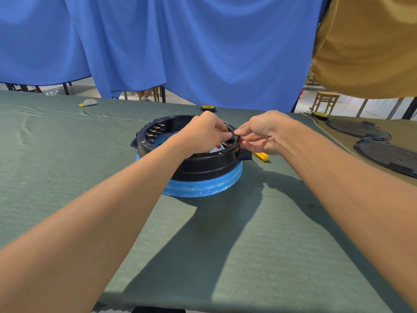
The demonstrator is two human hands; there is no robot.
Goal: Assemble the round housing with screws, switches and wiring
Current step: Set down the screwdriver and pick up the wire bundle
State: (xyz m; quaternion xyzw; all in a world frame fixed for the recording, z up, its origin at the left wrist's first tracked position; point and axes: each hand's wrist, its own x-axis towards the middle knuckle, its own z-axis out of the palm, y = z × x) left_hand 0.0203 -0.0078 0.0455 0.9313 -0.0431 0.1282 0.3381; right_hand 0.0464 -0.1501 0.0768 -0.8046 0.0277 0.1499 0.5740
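The round black housing (pixel 203 164) stands on a blue film-wrapped base (pixel 203 187) in the middle of the green table. A row of switches with yellow tabs (pixel 155 132) lines its inner left wall. My left hand (pixel 203 132) reaches over the far right rim, its fingers curled round a small black part (pixel 231 139) there. My right hand (pixel 261 134) meets it from the right and pinches the same small black part at the rim. What lies under my fingers inside the housing is hidden.
A yellow-handled tool (pixel 260 155) lies just right of the housing. Two black round covers (pixel 358 129) (pixel 388 157) rest on the olive mat at right. Two tape rolls (pixel 208 108) (pixel 319 115) sit at the table's far edge. Blue curtains hang behind.
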